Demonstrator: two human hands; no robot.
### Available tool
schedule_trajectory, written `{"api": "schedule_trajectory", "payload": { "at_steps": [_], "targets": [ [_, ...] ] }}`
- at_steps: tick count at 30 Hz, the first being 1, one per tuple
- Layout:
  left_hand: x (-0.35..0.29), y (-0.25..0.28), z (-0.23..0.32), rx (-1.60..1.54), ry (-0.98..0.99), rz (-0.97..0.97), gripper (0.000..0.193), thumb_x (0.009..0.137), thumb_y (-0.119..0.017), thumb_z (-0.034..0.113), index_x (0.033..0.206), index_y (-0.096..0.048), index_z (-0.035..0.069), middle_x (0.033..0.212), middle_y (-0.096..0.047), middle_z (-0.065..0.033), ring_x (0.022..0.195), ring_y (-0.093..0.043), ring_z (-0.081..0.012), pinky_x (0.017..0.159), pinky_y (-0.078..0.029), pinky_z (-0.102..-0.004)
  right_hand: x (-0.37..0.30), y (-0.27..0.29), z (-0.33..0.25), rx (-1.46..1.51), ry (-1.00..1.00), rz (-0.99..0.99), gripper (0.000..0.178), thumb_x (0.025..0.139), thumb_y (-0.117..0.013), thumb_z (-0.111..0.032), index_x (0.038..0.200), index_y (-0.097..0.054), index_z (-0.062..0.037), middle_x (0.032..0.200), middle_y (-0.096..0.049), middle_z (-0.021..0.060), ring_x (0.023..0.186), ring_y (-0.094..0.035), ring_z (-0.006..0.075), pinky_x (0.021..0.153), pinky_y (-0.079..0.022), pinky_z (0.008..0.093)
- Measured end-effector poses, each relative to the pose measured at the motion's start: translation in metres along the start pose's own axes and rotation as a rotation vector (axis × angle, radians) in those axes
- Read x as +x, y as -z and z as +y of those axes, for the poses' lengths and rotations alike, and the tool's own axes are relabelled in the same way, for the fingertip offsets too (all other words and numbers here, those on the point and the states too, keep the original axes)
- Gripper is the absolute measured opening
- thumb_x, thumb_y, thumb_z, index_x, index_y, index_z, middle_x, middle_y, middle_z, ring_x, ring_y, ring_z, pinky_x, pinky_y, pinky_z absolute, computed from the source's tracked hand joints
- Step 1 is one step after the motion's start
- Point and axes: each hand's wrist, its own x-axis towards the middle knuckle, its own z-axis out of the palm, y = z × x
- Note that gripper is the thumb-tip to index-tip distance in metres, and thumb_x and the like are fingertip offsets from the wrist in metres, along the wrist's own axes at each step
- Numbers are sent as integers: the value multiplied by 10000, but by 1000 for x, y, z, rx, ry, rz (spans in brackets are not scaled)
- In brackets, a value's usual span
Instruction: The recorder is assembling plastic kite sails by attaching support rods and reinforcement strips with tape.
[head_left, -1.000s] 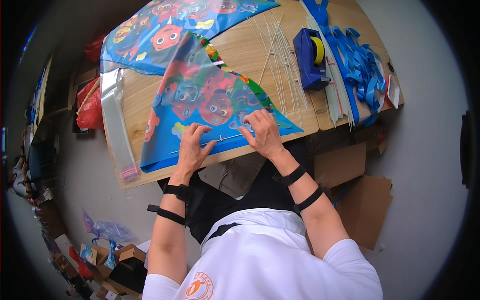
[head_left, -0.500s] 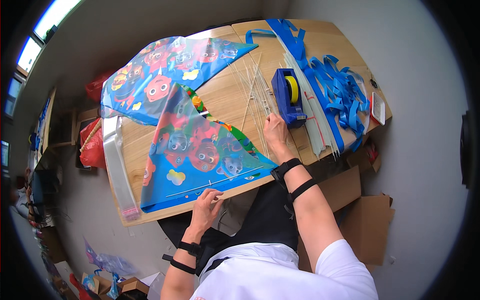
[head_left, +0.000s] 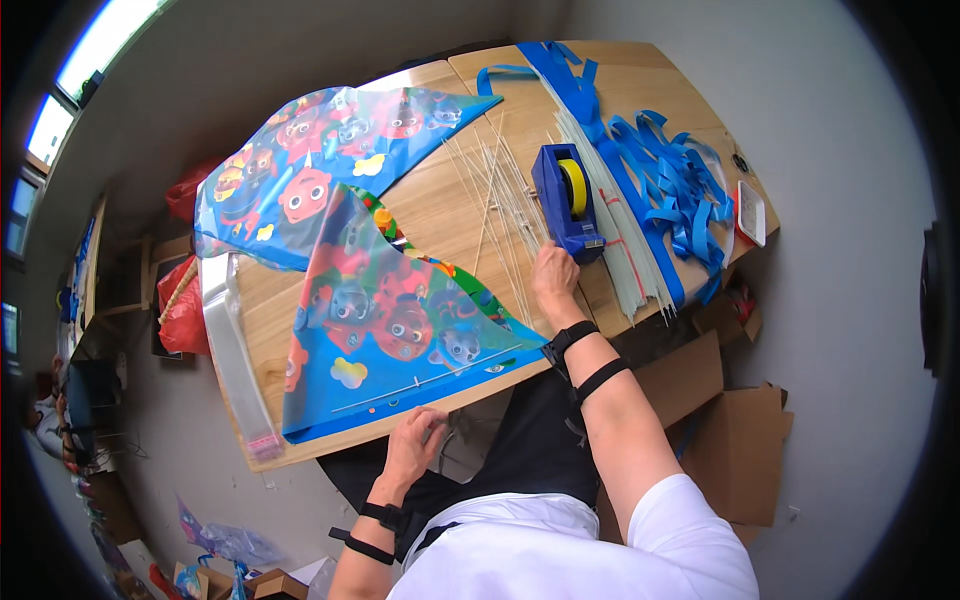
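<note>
A colourful cartoon-print kite (head_left: 390,320) lies flat on the wooden table (head_left: 440,215), a thin white rod along its near edge. My right hand (head_left: 553,280) rests on the table among several thin white rods (head_left: 500,200), right below a blue tape dispenser (head_left: 566,200) with a yellow roll. Its fingers are bent; whether they pinch a rod is hidden. My left hand (head_left: 413,445) hovers just off the table's near edge, below the kite, fingers loosely curled and holding nothing.
A second kite (head_left: 320,180) lies at the far left. Blue ribbon strips (head_left: 660,180) pile at the right beside a small white tray (head_left: 750,212). Clear plastic sleeves (head_left: 232,350) lie at the left edge. Cardboard boxes (head_left: 740,450) and red bags (head_left: 180,300) sit on the floor.
Both hands left the kite. My right hand moved right to the rods by the tape dispenser. My left hand drew back off the table's near edge.
</note>
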Motion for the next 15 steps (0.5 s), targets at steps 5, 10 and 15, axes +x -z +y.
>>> {"api": "schedule_trajectory", "payload": {
  "at_steps": [5, 10, 15],
  "targets": [
    [6, 0, 9, -40, -16, 16, 165, 846, -637, -6, 1007, -646, 29, 964, -630, -120, 853, -646, -269, 748, -515, -347, 2, 26, -3, 22, -27, -17, 189, 862, -527, -109, 801, -664, 5, 807, -687, 224, 772, -692, 375, 688, -567, 445],
    [14, -8, 28, -123, -51, -10, 161, 859, -630, -5, 1017, -647, 27, 969, -632, -118, 868, -643, -282, 750, -513, -346, -2, 35, 1, 69, -28, -62, 176, 846, -529, -93, 804, -682, -15, 822, -686, 233, 808, -688, 384, 709, -561, 462],
    [10, -18, 32, -75, -108, -21, 151, 866, -631, 8, 1015, -648, 30, 952, -644, -123, 848, -647, -288, 738, -514, -354, -11, 23, 3, 143, 38, -125, 172, 862, -546, -130, 891, -665, -9, 844, -684, 232, 825, -680, 392, 720, -555, 467]
  ]
}}
